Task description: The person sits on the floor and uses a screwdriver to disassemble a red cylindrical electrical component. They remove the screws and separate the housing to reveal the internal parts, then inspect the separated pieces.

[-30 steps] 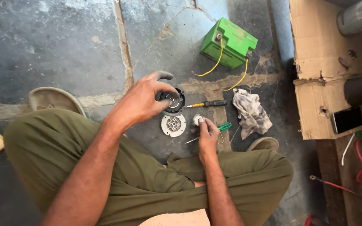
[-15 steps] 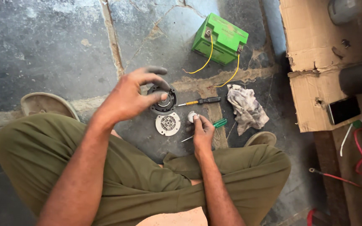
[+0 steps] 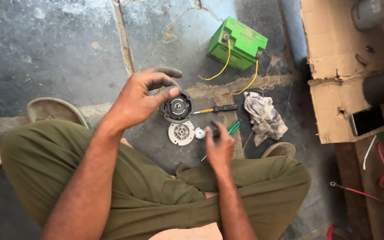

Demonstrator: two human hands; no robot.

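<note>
Black round housing (image 3: 175, 108) under left hand (image 3: 141, 100), fingers spread; right hand (image 3: 218, 144) curled, contents unclear.

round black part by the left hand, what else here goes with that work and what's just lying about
In hand:
left hand at round black part
right hand near grilled white disc, small white piece

Lying about:
green battery
screwdriver
rag
cardboard
phone

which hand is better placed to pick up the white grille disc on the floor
Right, probably. The right hand hovers just beside the white grille disc, while the left hand is curled over the black round part.
</note>
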